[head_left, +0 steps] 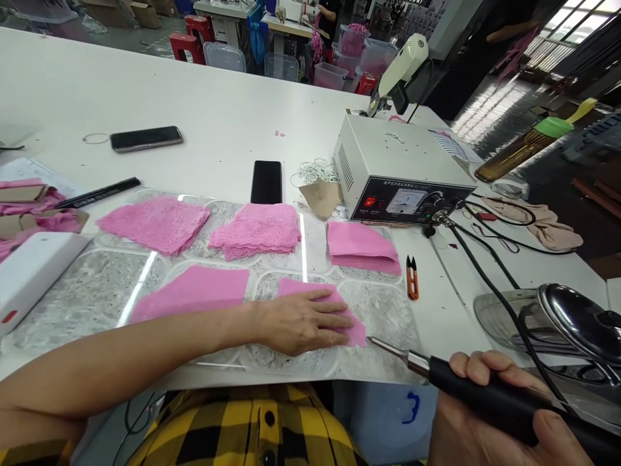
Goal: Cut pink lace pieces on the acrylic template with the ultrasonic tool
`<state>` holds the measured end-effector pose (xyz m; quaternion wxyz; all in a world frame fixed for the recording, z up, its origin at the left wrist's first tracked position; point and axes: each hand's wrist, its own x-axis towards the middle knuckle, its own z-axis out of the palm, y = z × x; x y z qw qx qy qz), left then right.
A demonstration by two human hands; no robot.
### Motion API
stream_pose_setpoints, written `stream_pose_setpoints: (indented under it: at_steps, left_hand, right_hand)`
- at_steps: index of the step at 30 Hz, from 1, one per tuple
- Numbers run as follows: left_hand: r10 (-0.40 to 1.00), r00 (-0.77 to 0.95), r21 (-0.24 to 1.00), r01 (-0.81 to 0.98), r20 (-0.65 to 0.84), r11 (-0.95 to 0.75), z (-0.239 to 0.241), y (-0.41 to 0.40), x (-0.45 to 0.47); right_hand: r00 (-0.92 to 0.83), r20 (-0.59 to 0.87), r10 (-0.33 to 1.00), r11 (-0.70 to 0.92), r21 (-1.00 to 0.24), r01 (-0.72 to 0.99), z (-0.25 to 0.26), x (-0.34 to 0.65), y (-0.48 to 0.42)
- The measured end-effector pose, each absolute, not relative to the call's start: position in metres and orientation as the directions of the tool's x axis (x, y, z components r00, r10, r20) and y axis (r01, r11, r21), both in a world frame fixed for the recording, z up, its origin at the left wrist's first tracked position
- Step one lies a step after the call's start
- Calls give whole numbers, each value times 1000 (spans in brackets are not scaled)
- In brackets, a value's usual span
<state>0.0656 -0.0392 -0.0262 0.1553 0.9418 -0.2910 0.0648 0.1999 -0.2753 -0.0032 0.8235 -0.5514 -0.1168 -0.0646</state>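
Observation:
My left hand (303,320) lies flat, fingers stretched out, on a pink fabric piece (353,331) on a grey marbled mat (92,291). My right hand (490,414) grips a black-handled tool (480,391) whose metal tip (385,345) points at the fabric's right corner, close to it. Another pink fabric piece (194,291) lies left of my hand. Three stacks of pink fabric sit farther back: lace (155,223), lace (257,230) and plain (361,246).
A white control box (398,171) with a meter stands at the back right, cables running toward me. Orange snips (412,278) lie beside the mat. Two phones (145,138) (266,182), a black pen (99,193), a white box (29,272) and a metal dish (557,320) are around.

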Motion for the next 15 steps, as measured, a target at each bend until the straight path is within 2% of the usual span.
stream_pose_setpoints:
  at_steps: [10,15]
  left_hand:
    - [-515,837,292,-547,185,-784,-23,-40,65]
    - [-522,829,270,-559,202,-784,-23,-40,65]
  right_hand:
    - [946,317,73,341,-899,275,1,193,-272]
    - [946,315,72,332,-902,275,0,193,-272]
